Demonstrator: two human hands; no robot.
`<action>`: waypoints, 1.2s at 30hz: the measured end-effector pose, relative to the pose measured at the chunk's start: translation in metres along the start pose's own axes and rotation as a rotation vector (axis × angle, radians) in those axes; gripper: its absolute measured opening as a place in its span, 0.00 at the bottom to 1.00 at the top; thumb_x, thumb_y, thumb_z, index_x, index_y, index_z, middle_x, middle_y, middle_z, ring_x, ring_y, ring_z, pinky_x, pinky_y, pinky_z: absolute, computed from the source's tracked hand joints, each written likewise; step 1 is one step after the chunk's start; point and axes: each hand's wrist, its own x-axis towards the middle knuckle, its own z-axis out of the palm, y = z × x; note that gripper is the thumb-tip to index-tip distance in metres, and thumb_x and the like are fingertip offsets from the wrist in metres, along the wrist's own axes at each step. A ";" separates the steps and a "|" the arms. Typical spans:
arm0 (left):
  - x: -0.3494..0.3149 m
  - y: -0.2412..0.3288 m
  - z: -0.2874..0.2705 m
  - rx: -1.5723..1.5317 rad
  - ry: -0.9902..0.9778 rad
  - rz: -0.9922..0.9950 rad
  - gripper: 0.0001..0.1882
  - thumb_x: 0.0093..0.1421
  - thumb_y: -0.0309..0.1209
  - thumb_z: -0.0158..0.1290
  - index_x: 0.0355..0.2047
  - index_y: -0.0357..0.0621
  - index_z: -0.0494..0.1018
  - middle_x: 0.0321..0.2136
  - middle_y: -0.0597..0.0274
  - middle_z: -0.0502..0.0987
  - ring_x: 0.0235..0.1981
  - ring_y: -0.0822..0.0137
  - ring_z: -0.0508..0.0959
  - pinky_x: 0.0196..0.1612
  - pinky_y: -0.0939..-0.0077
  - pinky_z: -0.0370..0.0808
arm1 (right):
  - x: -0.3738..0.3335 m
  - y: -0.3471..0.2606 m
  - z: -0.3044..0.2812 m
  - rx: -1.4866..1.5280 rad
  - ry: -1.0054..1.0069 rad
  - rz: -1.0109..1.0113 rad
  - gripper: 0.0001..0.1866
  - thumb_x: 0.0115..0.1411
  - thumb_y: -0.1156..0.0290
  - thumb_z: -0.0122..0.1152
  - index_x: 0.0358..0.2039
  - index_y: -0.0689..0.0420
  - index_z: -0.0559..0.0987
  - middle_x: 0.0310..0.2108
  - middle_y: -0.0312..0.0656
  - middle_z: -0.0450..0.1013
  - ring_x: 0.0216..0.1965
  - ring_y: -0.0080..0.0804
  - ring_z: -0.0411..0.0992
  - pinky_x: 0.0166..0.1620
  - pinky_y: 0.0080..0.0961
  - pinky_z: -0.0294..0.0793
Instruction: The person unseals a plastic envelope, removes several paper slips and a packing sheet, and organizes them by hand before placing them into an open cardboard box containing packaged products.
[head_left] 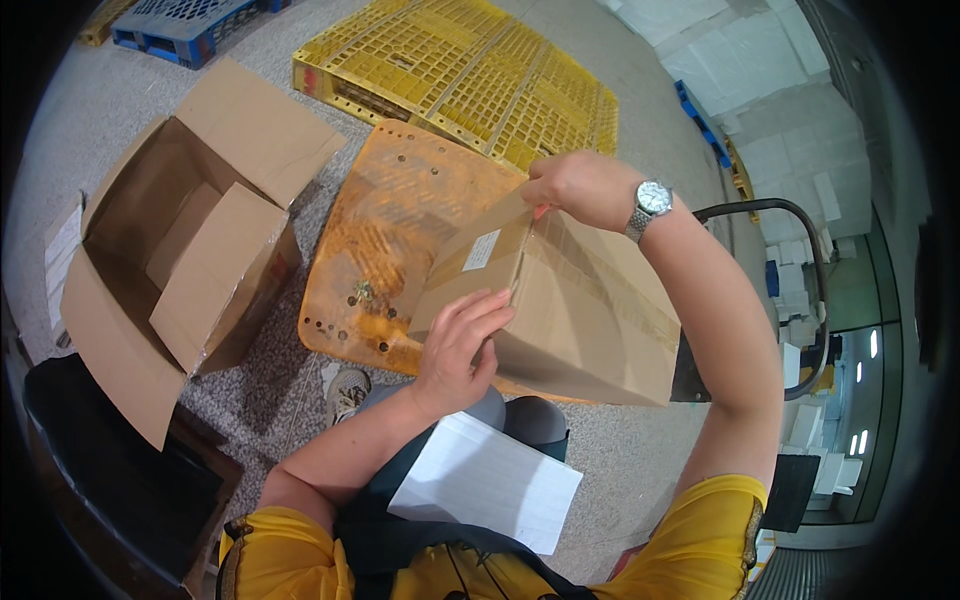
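A closed brown cardboard box with clear tape and a white label stands tilted in front of me on a scratched orange platform. My left hand lies against the box's near side, fingers stretched out along its edge, gripping nothing. At the far end of the same edge, my right hand, a watch on its wrist, is closed with the fingers pinched. A small red-orange bit shows beneath its fingertips; what it belongs to is hidden by the hand.
To the left stands an open cardboard box with flaps spread. A yellow plastic pallet lies beyond the platform, a blue pallet farther left. White sheets rest on my lap. A bent tube handle rises at right.
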 end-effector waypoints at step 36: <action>0.057 0.038 -0.011 0.246 -0.412 0.181 0.22 0.47 0.27 0.54 0.45 0.39 0.69 0.48 0.53 0.71 0.54 0.50 0.66 0.55 0.59 0.62 | -0.277 -0.026 0.153 0.624 0.672 1.133 0.14 0.57 0.61 0.54 0.32 0.60 0.69 0.26 0.48 0.71 0.29 0.40 0.71 0.35 0.31 0.69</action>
